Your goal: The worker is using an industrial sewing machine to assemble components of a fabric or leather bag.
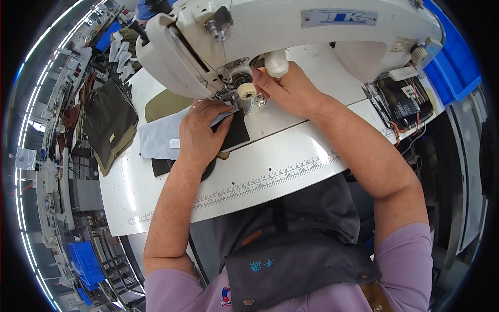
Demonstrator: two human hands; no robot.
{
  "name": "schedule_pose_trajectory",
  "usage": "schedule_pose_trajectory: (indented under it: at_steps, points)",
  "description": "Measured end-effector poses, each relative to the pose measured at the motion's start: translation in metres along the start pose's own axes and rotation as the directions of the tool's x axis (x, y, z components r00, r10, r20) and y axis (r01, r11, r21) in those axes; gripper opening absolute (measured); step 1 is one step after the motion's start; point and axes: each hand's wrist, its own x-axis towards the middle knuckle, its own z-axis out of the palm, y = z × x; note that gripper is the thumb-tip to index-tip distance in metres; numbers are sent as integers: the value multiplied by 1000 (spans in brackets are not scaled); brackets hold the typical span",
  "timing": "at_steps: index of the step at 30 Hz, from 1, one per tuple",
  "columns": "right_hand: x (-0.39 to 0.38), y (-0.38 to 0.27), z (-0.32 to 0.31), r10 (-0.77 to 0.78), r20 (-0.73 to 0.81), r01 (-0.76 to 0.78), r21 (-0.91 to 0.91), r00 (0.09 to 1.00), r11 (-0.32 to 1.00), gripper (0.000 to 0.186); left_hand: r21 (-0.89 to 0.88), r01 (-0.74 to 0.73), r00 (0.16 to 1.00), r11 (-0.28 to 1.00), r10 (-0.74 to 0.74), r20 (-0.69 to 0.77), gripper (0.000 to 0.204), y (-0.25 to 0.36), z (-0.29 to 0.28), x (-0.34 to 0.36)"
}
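Note:
A white sewing machine (179,57) stands over a white table, its needle area beside a cream round knob (247,91). My left hand (201,130) lies on a light grey-blue fabric piece (158,136), with fingers and thumb closed on its edge close to the needle area. Under that piece are black material (240,130) and an olive piece (165,105). A small white label (174,143) sits on the grey-blue fabric. My right hand (291,88) reaches behind the knob, below a white-wrapped part (276,63). Its fingers are bent together, their tips partly hidden by the machine.
Dark olive fabric pieces (109,117) hang over the table's left side. A printed ruler (270,179) runs along the near edge. At the right lie a dark tray (403,99) with tools and wires, and a blue bin (452,57).

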Motion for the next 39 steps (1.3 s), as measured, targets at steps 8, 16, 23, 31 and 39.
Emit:
schedule_pose_trajectory:
  at_steps: [8,16,23,31,39]
  points:
    - [3,1,5,-132,71,141,-124,989,982,74,237,13,999,971,-25,47,8,17,-27,-27]
    - [-17,-33,-10,-97,208,138,-195,973,971,53,391,215,847,895,-370,381,17,65,-132,-25]
    - [-100,-78,18,-315,263,205,372,912,905,58,-1,446,855,895,-426,297,21,90,-210,-40]
    - [-133,-100,25,10,248,-134,489,969,862,27,39,-127,992,991,127,18,20,91,-185,-71]
    - [-111,-118,-35,29,464,-169,263,885,950,20,-692,357,924,627,-344,165,21,75,-148,-111]
